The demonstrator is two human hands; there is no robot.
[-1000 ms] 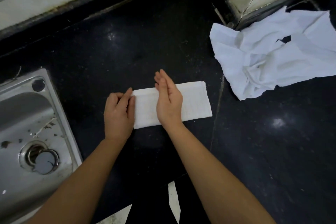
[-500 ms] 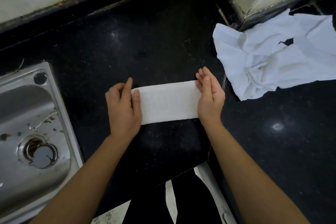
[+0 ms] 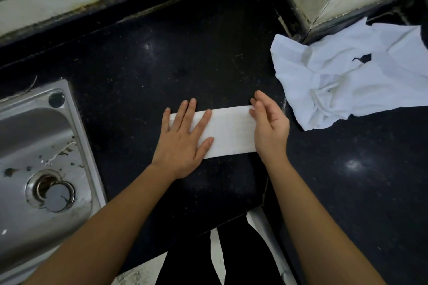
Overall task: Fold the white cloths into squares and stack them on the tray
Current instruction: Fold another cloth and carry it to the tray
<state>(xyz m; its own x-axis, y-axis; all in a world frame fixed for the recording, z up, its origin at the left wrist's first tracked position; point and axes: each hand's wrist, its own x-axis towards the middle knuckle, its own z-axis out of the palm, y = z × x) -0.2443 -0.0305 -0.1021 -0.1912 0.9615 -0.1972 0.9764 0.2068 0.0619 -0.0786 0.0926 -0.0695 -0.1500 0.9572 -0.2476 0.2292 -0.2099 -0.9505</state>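
On black counter (image 3: 185,53) beside sink (image 3: 34,146), straight-fingered left hand (image 3: 183,143) and right hand (image 3: 269,129) touch folded cloth (image 3: 231,132).

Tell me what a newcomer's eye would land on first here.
First, the folded white strip in the middle of the black counter, with the left hand pressed flat on its left end and the right hand at its right end. Next, the crumpled heap of white cloths at the far right, and the steel sink at the left edge.
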